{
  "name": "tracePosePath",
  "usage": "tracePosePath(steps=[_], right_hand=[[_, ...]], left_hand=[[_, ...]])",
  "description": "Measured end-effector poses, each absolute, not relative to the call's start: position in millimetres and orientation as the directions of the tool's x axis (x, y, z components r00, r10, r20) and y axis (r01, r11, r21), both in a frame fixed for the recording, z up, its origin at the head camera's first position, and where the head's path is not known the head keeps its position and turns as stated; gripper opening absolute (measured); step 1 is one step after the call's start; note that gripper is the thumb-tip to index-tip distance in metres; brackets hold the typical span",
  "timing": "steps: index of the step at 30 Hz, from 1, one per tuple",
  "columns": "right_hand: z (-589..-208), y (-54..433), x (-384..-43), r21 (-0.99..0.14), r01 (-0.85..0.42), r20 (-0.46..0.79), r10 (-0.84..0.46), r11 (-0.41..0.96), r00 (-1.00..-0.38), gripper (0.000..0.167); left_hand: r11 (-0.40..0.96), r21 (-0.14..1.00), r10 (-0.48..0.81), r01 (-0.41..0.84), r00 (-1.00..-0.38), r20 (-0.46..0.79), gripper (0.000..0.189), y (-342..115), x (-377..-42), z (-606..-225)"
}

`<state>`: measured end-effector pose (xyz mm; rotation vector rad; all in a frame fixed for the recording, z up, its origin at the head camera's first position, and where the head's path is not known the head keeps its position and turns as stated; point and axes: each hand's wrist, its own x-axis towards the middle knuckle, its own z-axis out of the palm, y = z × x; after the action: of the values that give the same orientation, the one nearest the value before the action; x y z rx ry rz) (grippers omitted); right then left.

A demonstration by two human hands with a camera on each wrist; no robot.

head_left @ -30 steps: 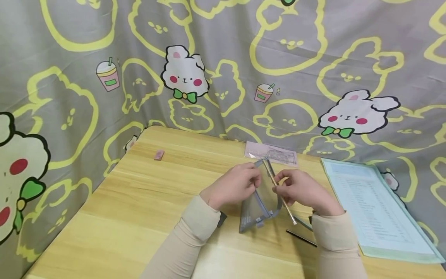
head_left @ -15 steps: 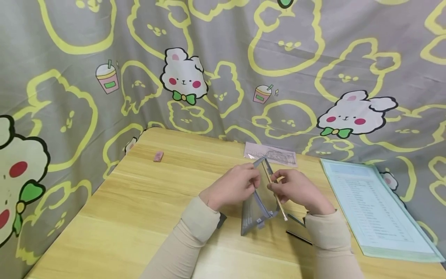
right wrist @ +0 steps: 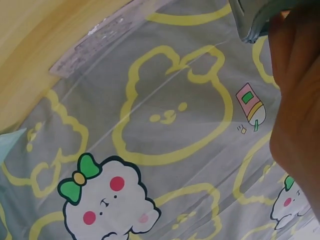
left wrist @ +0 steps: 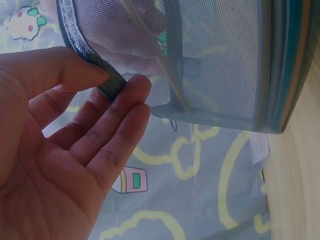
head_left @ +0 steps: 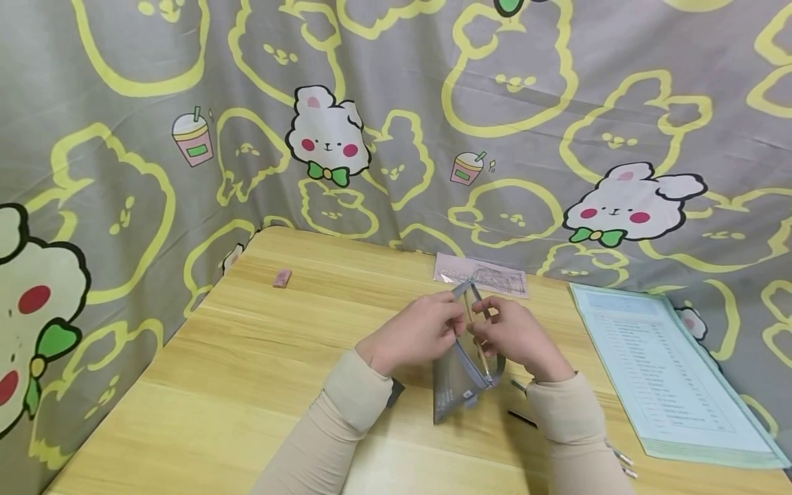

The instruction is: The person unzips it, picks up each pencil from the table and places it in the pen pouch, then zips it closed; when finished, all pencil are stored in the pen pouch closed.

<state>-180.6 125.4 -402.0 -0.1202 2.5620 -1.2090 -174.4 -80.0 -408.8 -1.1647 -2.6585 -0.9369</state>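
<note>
A grey mesh zip pouch [head_left: 450,388] stands tilted over the table, its zipped mouth spread wide. My left hand [head_left: 417,330] grips one edge of that mouth; in the left wrist view the thumb and fingers [left wrist: 135,92] pinch the dark zipper tape [left wrist: 95,57]. My right hand [head_left: 513,337] is at the opening and pinches a slim tan pencil [head_left: 482,357], which lies lengthwise within the mouth. Through the mesh, the pencil [left wrist: 172,87] shows slanting down toward the pouch's bottom corner. Only the side of my right hand [right wrist: 297,100] and a pouch corner [right wrist: 245,22] appear in the right wrist view.
A pink eraser [head_left: 282,278] lies at the table's far left. Behind the pouch is a clear pinkish packet [head_left: 479,273]; at right, a light blue printed sheet [head_left: 674,375]. A black stick [head_left: 522,417] and white-tipped pencils [head_left: 621,456] lie around the right sleeve. A patterned curtain [head_left: 396,137] borders the table.
My right hand has moved left with the pencil, whose lower end has gone from outside the pouch to within its mouth. The left hand keeps its hold; white-tipped pencils have come into view.
</note>
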Motion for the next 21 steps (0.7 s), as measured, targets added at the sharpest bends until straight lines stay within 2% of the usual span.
tracePosePath(steps=[12, 21], right_hand=[[-401, 127, -176, -0.733, 0.014, -0.201, -0.197, 0.68, -0.96, 0.036], [-364, 171, -158, -0.645, -0.135, -0.05, -0.218, 0.752, -0.975, 0.043]], left_hand=[[0.512, 0.503, 0.643, 0.697, -0.699, 0.314, 0.016, -78, -173, -408], [0.519, 0.524, 0.641, 0.675, -0.713, 0.285, 0.017, -77, -176, -410]])
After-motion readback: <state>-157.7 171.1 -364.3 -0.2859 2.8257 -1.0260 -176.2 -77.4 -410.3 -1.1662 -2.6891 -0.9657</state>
